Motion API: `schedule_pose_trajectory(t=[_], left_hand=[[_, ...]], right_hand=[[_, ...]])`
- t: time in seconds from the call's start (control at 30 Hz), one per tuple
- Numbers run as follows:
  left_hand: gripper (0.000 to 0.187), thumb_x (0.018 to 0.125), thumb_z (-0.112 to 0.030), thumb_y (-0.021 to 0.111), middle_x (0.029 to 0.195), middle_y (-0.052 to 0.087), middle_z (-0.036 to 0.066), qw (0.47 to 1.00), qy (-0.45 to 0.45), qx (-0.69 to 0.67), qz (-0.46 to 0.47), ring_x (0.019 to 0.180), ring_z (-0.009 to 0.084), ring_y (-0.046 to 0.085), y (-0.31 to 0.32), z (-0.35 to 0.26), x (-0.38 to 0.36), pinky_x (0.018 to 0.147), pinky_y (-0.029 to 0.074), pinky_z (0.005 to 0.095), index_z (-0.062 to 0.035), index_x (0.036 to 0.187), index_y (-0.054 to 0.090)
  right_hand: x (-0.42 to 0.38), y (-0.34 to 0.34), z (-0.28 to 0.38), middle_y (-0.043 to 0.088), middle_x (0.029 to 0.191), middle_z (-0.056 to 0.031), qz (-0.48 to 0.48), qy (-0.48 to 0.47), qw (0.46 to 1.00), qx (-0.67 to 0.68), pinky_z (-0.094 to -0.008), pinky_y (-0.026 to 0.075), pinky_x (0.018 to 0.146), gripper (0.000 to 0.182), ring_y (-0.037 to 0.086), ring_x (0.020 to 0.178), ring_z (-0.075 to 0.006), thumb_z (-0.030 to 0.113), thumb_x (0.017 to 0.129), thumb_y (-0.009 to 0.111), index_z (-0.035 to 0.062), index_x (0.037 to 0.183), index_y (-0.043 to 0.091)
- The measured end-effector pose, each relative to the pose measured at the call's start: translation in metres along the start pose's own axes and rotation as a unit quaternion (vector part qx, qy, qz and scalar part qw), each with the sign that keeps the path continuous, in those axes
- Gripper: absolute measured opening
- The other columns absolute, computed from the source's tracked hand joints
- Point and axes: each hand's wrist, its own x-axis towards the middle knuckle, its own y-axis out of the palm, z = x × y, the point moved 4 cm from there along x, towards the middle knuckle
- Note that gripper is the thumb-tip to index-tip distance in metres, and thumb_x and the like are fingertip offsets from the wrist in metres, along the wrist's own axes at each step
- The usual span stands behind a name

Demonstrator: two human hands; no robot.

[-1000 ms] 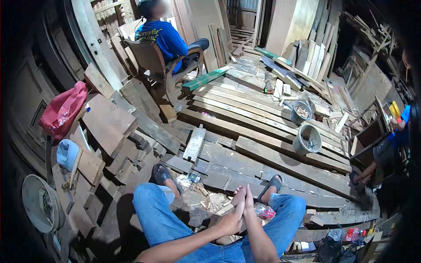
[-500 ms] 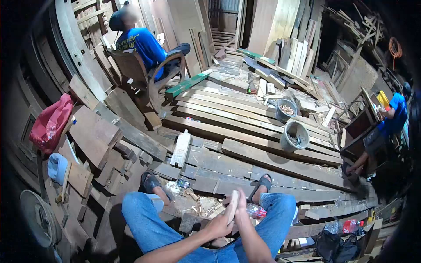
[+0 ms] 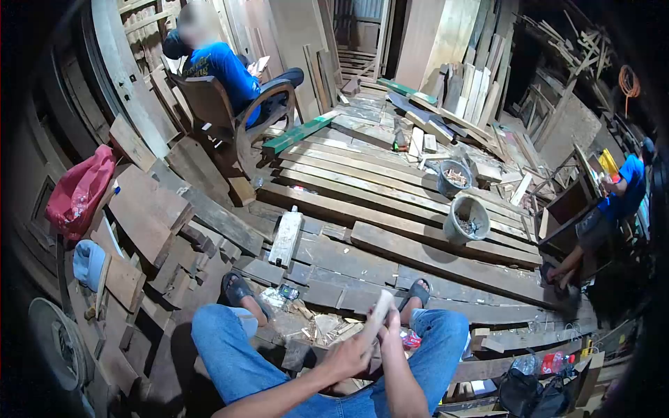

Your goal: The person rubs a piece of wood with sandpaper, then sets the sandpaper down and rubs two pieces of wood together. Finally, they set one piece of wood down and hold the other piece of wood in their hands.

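A pale, elongated piece [image 3: 380, 310], seemingly wood, slants upward between my hands, above my lap. My left hand [image 3: 348, 357] is wrapped round its lower part. Against its right side is my right hand [image 3: 391, 336], with fingers closed; whether these grip the piece or something smaller is hidden. Below and left of the piece, wood chips and offcuts [image 3: 326, 324] lie on the floor between my feet.
A white block-like object [image 3: 286, 238] stands ahead on the planks. Two buckets [image 3: 468, 219] [image 3: 454, 177] hold small pieces. One person [image 3: 221, 75] sits in a chair at upper left; another person [image 3: 631, 184] is at far right. Bottles [image 3: 550, 362] lie lower right.
The pale piece has risen slightly and tilts more to the right. My right hand has shifted lower along it. The seated person now holds a light object up.
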Motion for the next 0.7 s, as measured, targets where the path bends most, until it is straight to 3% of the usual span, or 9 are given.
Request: schedule_pose_trajectory(t=[0.03, 0.07, 0.17, 0.2, 0.3, 0.43, 0.47, 0.6, 0.7], left_hand=[[0.080, 0.093, -0.031, 0.060, 0.090, 0.068, 0.033, 1.000, -0.011, 0.003, -0.006, 0.080, 0.0533, 0.067, -0.008, -0.001, 0.003, 0.074, 0.055, 0.0604, -0.0031, 0.157, 0.021], [0.079, 0.094, -0.029, 0.059, 0.093, 0.068, 0.033, 1.000, -0.023, 0.008, -0.013, 0.083, 0.0530, 0.067, -0.014, -0.001, 0.004, 0.075, 0.055, 0.0605, -0.0052, 0.158, 0.021], [0.089, 0.092, -0.025, 0.061, 0.093, 0.069, 0.033, 0.999, -0.024, 0.010, -0.031, 0.083, 0.0533, 0.068, -0.014, 0.007, 0.004, 0.076, 0.056, 0.0607, -0.0084, 0.162, 0.008], [0.090, 0.092, -0.024, 0.062, 0.093, 0.069, 0.033, 0.999, -0.036, 0.015, -0.014, 0.083, 0.0531, 0.068, -0.013, 0.008, 0.005, 0.076, 0.056, 0.0607, -0.0088, 0.162, 0.007], [0.092, 0.091, -0.025, 0.063, 0.090, 0.068, 0.036, 0.999, -0.043, 0.008, 0.016, 0.084, 0.0546, 0.067, -0.012, 0.008, 0.006, 0.080, 0.054, 0.0620, -0.0074, 0.162, 0.006], [0.092, 0.091, -0.027, 0.064, 0.085, 0.067, 0.037, 0.999, -0.036, -0.007, 0.013, 0.083, 0.0559, 0.067, -0.012, 0.006, 0.004, 0.083, 0.053, 0.0627, -0.0050, 0.161, 0.010], [0.091, 0.091, -0.028, 0.064, 0.085, 0.067, 0.037, 0.999, -0.036, -0.008, 0.008, 0.083, 0.0558, 0.067, -0.011, 0.008, 0.004, 0.082, 0.053, 0.0627, -0.0051, 0.161, 0.011], [0.089, 0.092, -0.028, 0.065, 0.087, 0.068, 0.036, 1.000, -0.026, 0.006, 0.015, 0.084, 0.0549, 0.068, -0.005, 0.011, 0.004, 0.082, 0.054, 0.0612, -0.0084, 0.161, 0.014], [0.090, 0.091, -0.027, 0.065, 0.090, 0.069, 0.034, 0.999, -0.019, 0.007, 0.026, 0.084, 0.0531, 0.068, -0.003, 0.012, 0.004, 0.081, 0.055, 0.0605, -0.0102, 0.162, 0.012]], right_hand=[[-0.010, 0.014, -0.001, 0.069, 0.108, -0.0090, -0.076, 0.006, 0.996, -0.047, -0.0492, 0.058, 0.084, 0.046, 0.066, 0.104, -0.0311, 0.056, 0.100, 0.056, 0.0161, 0.122, 0.065], [-0.017, 0.029, -0.002, 0.068, 0.112, -0.0130, -0.081, -0.001, 0.996, -0.028, -0.0495, 0.055, 0.090, 0.054, 0.062, 0.110, -0.0351, 0.059, 0.102, 0.050, 0.0111, 0.122, 0.064], [-0.029, 0.049, -0.008, 0.070, 0.107, -0.0135, -0.033, 0.075, 0.996, 0.031, -0.0496, 0.054, 0.090, 0.064, 0.065, 0.096, -0.0291, 0.061, 0.102, 0.047, 0.0024, 0.124, 0.062], [-0.027, 0.051, -0.012, 0.069, 0.104, -0.0147, -0.026, 0.095, 0.991, 0.089, -0.0489, 0.054, 0.090, 0.058, 0.065, 0.094, -0.0296, 0.054, 0.105, 0.044, 0.0006, 0.121, 0.063], [-0.001, 0.031, -0.016, 0.069, 0.101, -0.0144, -0.017, 0.095, 0.991, 0.092, -0.0490, 0.056, 0.085, 0.050, 0.065, 0.094, -0.0296, 0.045, 0.107, 0.042, 0.0007, 0.116, 0.064], [-0.011, 0.026, -0.007, 0.070, 0.105, -0.0144, -0.126, 0.027, 0.988, -0.091, -0.0477, 0.058, 0.086, 0.043, 0.067, 0.092, -0.0302, 0.036, 0.109, 0.039, 0.0031, 0.118, 0.065], [-0.016, 0.031, -0.006, 0.070, 0.102, -0.0120, -0.167, 0.010, 0.980, -0.111, -0.0473, 0.058, 0.083, 0.039, 0.067, 0.092, -0.0287, 0.037, 0.109, 0.043, 0.0069, 0.114, 0.068], [0.002, 0.004, -0.008, 0.071, 0.099, -0.0070, -0.148, 0.016, 0.987, -0.055, -0.0457, 0.056, 0.081, 0.042, 0.066, 0.090, -0.0265, 0.044, 0.108, 0.044, 0.0094, 0.109, 0.069], [-0.004, 0.012, -0.002, 0.071, 0.099, -0.0064, -0.121, 0.023, 0.988, -0.095, -0.0461, 0.056, 0.080, 0.045, 0.066, 0.090, -0.0265, 0.048, 0.108, 0.043, 0.0105, 0.110, 0.069]])
